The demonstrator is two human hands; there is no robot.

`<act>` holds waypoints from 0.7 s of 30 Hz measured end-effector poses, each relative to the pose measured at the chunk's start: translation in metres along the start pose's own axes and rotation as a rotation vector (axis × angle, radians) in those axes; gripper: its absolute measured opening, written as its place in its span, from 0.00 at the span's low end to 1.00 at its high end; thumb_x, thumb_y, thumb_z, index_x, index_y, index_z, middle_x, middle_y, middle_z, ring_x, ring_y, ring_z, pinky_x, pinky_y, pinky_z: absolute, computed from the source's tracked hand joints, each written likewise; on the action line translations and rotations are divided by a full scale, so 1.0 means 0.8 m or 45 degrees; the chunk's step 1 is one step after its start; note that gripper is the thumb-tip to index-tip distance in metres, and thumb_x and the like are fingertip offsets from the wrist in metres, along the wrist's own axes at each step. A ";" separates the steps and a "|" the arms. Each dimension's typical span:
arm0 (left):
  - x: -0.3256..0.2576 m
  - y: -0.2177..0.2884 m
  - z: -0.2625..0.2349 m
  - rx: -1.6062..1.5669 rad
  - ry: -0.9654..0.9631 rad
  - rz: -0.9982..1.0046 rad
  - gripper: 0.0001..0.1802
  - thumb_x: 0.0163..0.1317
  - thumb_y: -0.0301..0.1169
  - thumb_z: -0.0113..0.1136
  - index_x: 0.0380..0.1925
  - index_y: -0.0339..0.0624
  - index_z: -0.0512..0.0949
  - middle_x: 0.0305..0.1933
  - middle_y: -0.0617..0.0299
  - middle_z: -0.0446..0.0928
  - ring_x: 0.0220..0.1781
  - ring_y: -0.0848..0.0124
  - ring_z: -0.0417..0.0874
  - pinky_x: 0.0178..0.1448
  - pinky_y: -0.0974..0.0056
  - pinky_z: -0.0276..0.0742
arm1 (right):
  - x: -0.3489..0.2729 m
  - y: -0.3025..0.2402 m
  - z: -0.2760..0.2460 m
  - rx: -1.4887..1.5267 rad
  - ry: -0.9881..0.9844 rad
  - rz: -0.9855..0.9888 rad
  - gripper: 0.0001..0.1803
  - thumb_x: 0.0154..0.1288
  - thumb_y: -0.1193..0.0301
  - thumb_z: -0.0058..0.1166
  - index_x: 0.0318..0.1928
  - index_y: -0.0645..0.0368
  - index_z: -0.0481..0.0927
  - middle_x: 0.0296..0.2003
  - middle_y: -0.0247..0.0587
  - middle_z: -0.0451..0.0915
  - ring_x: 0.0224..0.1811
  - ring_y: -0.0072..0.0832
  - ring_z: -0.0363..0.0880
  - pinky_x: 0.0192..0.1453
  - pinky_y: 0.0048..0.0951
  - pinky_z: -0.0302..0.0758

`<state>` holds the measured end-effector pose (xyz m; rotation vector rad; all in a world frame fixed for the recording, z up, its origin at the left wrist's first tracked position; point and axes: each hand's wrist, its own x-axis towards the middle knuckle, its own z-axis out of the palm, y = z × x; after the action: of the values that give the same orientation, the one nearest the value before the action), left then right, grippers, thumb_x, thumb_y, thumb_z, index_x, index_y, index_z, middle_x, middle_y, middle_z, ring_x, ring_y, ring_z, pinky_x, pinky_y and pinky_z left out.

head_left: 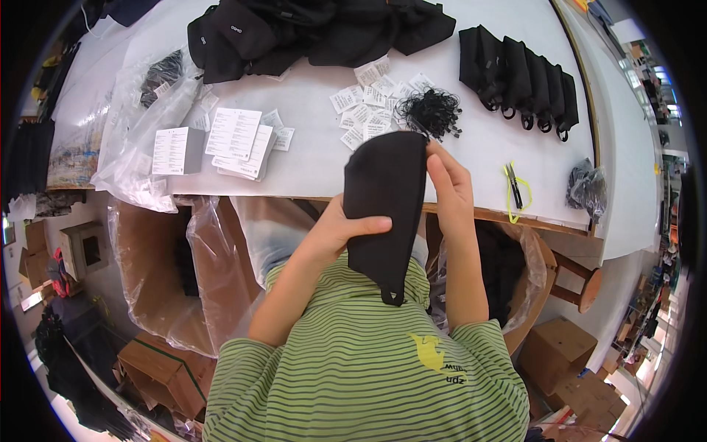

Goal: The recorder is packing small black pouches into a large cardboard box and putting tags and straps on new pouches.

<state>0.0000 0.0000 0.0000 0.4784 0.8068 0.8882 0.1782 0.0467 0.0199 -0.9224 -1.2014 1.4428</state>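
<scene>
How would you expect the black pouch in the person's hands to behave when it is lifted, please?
Probably soft: the black pouch bends around the left hand. Likely light, since the right hand steadies it with just its fingers. Its loop dangles, so it may snag.

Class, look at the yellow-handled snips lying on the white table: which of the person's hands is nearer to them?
Right. The right hand, at the black pouch's top edge, sits just left of the snips; the left hand grips the pouch's far side.

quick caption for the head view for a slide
Both hands, left and right, hold a black pouch over a white table.
</scene>
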 end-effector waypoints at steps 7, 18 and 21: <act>-0.007 0.008 0.019 -0.066 0.012 -0.057 0.26 0.50 0.27 0.71 0.49 0.33 0.74 0.44 0.58 0.80 0.44 0.71 0.82 0.50 0.66 0.78 | 0.011 -0.007 0.002 -0.364 0.347 -0.540 0.06 0.55 0.83 0.62 0.35 0.65 0.81 0.38 0.37 0.81 0.34 0.20 0.76 0.39 0.20 0.71; 0.007 0.015 -0.007 -0.433 0.298 0.051 0.22 0.58 0.34 0.65 0.50 0.35 0.74 0.43 0.58 0.80 0.41 0.70 0.83 0.46 0.66 0.81 | -0.030 -0.037 0.029 -0.594 -0.083 -0.230 0.06 0.53 0.79 0.63 0.33 0.61 0.82 0.31 0.34 0.77 0.30 0.21 0.73 0.32 0.20 0.67; 0.011 0.018 -0.033 -0.597 0.097 0.062 0.19 0.60 0.34 0.63 0.48 0.35 0.75 0.41 0.57 0.81 0.38 0.68 0.84 0.45 0.65 0.82 | -0.038 -0.043 0.035 -0.539 -0.236 -0.125 0.05 0.54 0.78 0.63 0.32 0.62 0.82 0.31 0.34 0.76 0.29 0.19 0.72 0.32 0.19 0.66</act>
<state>-0.0246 0.0168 -0.0105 0.0525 0.6292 1.1079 0.1648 0.0114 0.0579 -1.0093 -1.7095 1.2367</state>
